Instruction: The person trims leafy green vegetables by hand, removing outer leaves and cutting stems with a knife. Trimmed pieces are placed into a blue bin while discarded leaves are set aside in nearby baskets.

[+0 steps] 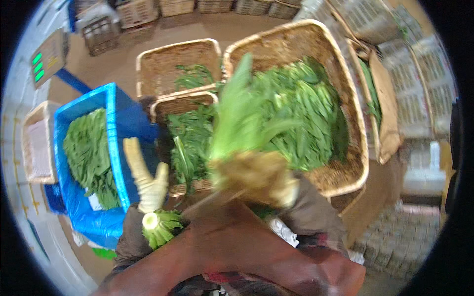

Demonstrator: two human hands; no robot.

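Observation:
My left hand point(150, 185), in a pale glove, has its fingers stretched and its thumb apart, beside the blue-lined bin. Against my left forearm and the reddish-brown apron point(207, 240) rests a leafy green vegetable with a round pale cut stem end point(150, 221). My right hand point(266, 177), in a stained glove and blurred, is closed around a long-leaved green vegetable point(237, 122), whose leaves point away from me. A thin streak by this hand is too blurred to name. Beyond it, many leafy greens point(303, 111) fill part of a large basket point(361, 140).
At left stands a bin lined with blue plastic point(114, 148), holding greens point(89, 151). Two smaller baskets point(177, 46) with leaves stand ahead. A scale display point(48, 59) stands back left. Stacked crates point(400, 81) line the right; more crates point(137, 14) stand at the back.

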